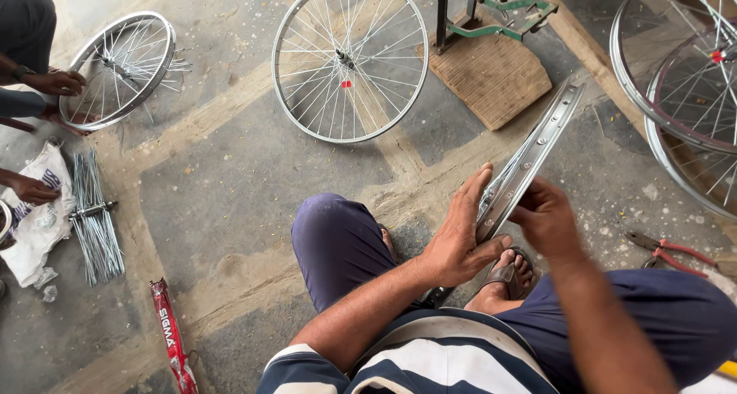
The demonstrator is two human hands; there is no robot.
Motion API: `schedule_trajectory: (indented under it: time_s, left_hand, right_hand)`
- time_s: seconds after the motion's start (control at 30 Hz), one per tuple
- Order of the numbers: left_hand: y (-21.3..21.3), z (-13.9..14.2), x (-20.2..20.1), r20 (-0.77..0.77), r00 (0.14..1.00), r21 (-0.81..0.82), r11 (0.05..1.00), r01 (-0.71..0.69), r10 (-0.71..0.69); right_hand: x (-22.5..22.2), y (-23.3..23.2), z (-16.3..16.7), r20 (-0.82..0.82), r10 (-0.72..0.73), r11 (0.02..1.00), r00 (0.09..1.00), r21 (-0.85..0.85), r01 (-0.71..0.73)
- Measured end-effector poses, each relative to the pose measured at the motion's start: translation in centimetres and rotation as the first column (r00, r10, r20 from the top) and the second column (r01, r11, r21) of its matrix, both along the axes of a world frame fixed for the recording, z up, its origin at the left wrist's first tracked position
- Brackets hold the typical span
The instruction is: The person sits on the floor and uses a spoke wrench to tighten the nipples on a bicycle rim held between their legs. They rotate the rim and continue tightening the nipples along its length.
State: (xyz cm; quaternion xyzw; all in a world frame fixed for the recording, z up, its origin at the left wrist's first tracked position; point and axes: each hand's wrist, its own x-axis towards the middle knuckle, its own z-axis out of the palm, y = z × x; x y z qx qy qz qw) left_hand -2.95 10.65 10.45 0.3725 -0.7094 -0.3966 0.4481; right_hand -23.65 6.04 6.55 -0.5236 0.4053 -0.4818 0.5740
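Hands [461, 240] on curved, shiny metal rim [537, 145]

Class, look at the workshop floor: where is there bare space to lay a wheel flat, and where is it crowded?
The widest bare patch of concrete floor lies between the loose bundle of steel spokes, the finished silver spoked wheel and the seated person's purple trouser knee. It is crowded at right, around the stacked wheels and red-handled pliers.

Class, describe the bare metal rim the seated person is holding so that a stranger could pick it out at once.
Start at the wooden board on the concrete floor. Just right of it, the bare rim slants down edge-on to the person's left hand and right hand. Unlike the finished wheel lying flat nearby, it shows no spokes or hub.
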Motion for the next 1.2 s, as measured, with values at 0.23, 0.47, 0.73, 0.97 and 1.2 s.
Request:
schedule_trajectory:
  time_s: [0.23,0.47,0.73,0.97,1.2]
  left_hand:
    - [0.1,0.1,0.1,-0.082,0.996,0.057,0.997,0.046,-0.041]
    - [0.5,-0.4,-0.6,-0.002,1.0,-0.004,1.0,0.011,-0.011]
    - [0.4,-0.4,-0.7,-0.031,0.999,0.047,0.999,0.011,-0.01]
    - [0.2,-0.5,-0.9,-0.065,0.997,0.074,0.996,0.039,-0.034]
    - [0.0,-0.3,-0.9,-0.044,0.998,0.084,0.996,0.041,-0.038]
  right_hand:
    - [0.2,1.2,0.3,0.013,0.01,0.992,1.0,-0.126,-0.009]
    - [1.1,1.1,-2.0,0.019,-0.163,0.986,0.986,-0.039,0.163]
    - [-1.6,-1.1,1.1,0.322,0.309,0.867,0.895,0.292,-0.404]
    - [1.6,1.9,0.5,-0.438,-0.571,0.679,0.694,-0.728,0.099]
    - [-3.7,0.8,-2.3,-0.015,-0.016,0.982,1.0,-0.186,0.012]
